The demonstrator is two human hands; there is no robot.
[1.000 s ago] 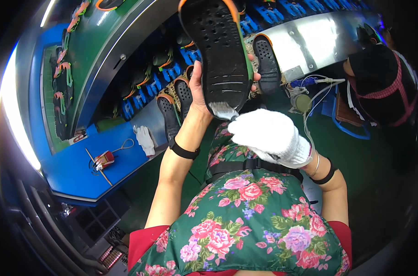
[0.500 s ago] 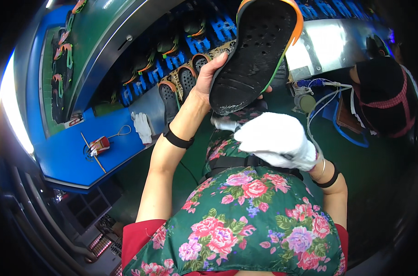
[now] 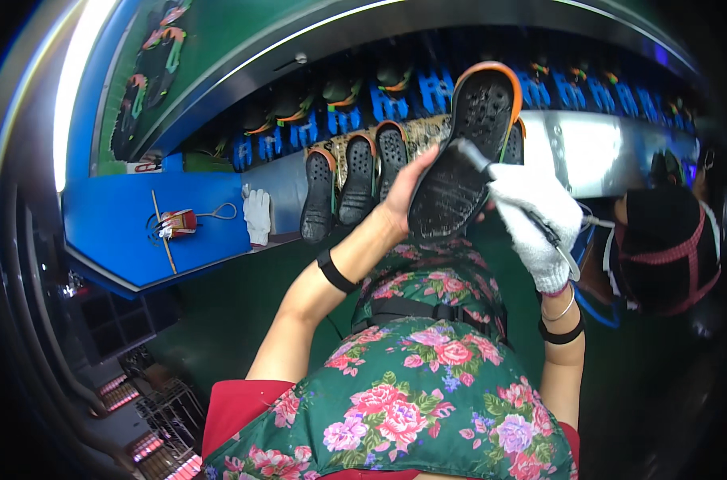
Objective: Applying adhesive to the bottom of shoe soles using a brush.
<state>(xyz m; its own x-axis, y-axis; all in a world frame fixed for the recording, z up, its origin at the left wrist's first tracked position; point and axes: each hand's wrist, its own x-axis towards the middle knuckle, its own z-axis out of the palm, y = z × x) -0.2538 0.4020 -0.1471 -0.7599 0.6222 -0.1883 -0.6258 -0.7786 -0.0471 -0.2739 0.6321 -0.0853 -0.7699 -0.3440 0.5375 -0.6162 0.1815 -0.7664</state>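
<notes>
My bare left hand (image 3: 407, 189) grips a black shoe sole (image 3: 451, 196) by its left edge, with fingertips showing at the far edge. The sole has an orange and green rim, small holes towards its upper end and wet-looking streaks lower down. In a white knit glove, my right hand (image 3: 535, 210) is closed round the handle of a brush (image 3: 471, 152). Its blurred pale tip lies over the sole's middle; whether it touches I cannot tell. Left of the held sole, several similar soles (image 3: 358, 180) lean in a row on the bench.
On the blue table (image 3: 107, 232) at left lie a spare white glove (image 3: 257, 216) and a red packet (image 3: 179, 223) with a stick and looped wire. Behind, a metal line carries shoes and blue holders (image 3: 343, 118). Another person (image 3: 667, 240) is at the right.
The brush has risen from below the sole to over its middle. My left hand and the sole have shifted right and lower in view. The camera view has also moved.
</notes>
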